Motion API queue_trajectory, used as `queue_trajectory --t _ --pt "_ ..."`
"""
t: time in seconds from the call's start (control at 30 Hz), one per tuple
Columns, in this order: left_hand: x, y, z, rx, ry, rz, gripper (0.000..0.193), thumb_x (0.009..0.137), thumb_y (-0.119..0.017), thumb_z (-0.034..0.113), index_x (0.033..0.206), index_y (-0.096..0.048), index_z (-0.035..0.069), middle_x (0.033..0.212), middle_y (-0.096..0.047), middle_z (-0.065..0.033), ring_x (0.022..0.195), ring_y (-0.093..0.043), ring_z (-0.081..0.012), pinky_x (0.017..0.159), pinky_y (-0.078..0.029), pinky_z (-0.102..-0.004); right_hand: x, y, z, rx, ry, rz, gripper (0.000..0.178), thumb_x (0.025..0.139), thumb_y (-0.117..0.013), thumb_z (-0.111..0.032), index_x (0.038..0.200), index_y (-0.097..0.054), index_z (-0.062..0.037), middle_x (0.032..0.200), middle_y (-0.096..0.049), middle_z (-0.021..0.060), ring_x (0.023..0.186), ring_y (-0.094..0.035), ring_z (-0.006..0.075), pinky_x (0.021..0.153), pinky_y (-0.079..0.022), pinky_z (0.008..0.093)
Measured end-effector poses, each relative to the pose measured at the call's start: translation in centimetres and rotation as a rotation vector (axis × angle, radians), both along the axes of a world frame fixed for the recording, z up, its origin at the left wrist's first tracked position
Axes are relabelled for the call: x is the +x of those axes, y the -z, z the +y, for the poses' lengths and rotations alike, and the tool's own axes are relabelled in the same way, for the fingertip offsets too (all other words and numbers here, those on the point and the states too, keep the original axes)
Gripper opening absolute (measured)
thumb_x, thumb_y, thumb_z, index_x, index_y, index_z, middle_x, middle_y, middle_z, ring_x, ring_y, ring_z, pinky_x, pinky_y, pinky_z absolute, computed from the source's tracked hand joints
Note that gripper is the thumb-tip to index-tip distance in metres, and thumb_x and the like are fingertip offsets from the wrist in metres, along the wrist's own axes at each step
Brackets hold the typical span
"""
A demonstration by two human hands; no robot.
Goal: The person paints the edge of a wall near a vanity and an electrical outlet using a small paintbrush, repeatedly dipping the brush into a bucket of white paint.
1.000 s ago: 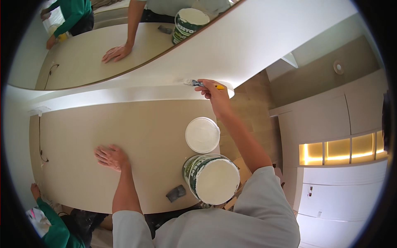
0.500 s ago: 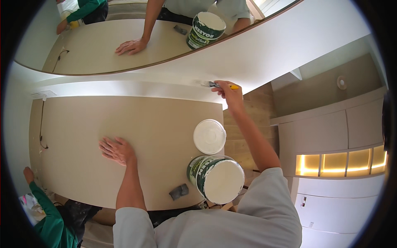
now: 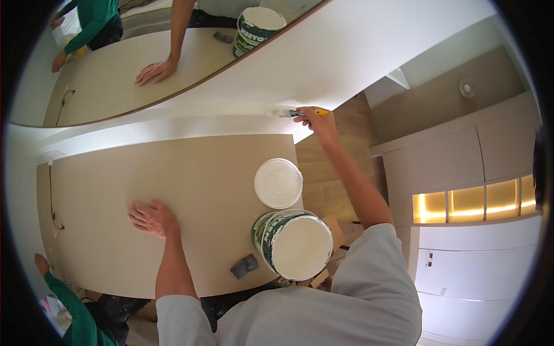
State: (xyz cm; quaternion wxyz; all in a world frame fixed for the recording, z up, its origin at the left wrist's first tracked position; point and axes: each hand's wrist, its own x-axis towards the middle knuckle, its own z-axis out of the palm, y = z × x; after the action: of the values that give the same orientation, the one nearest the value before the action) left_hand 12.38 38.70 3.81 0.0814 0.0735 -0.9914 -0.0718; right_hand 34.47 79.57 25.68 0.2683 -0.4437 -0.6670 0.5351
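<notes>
My right hand grips a paintbrush by its yellow-ended handle. Its pale bristles are against the white wall, just above the wall's shadowed lower edge. Fingers spread, my left hand rests flat on the beige tabletop. Near the table's right end stands a green and white paint bucket, open and filled with off-white paint. A round white lid lies just beyond it. Left of the bucket is a small dark grey block or pad.
A large mirror on the wall reflects the table, bucket and my left arm. Someone in a green sleeve is at the near left. A dark cable runs along the left end. Cabinets with lit shelves stand at the right.
The view has turned and shifted, so table, bucket and lid sit a little further left. The brush stays in my right hand at the wall; my left hand remains flat on the table.
</notes>
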Motion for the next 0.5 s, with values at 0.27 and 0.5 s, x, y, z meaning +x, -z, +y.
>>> queue_trajectory --t 0.27,0.5 --pt "-0.2 0.0 0.0 -0.029 0.005 -0.043 0.062 0.109 -0.041 0.042 0.162 -0.036 0.010 0.171 -0.031 -0.0157 0.159 -0.026 -0.0324 0.130 -0.019 -0.0510 6.8 0.8 4.9 -0.016 0.121 0.029 0.024 0.096 -0.071 -0.019 0.101 -0.077 0.0038 0.082 -0.079 0.0119 0.075 -0.073 0.0117 0.066 -0.052 0.0205" --pt "-0.5 0.6 0.0 -0.042 0.004 -0.031 0.063 0.109 -0.039 0.044 0.161 -0.038 0.009 0.171 -0.031 -0.0147 0.159 -0.027 -0.0310 0.130 -0.020 -0.0511 11.7 0.9 8.1 0.023 0.227 -0.028 0.022 0.098 -0.068 -0.017 0.103 -0.077 0.0028 0.087 -0.079 0.0105 0.069 -0.064 0.0080 0.062 -0.045 0.0200"
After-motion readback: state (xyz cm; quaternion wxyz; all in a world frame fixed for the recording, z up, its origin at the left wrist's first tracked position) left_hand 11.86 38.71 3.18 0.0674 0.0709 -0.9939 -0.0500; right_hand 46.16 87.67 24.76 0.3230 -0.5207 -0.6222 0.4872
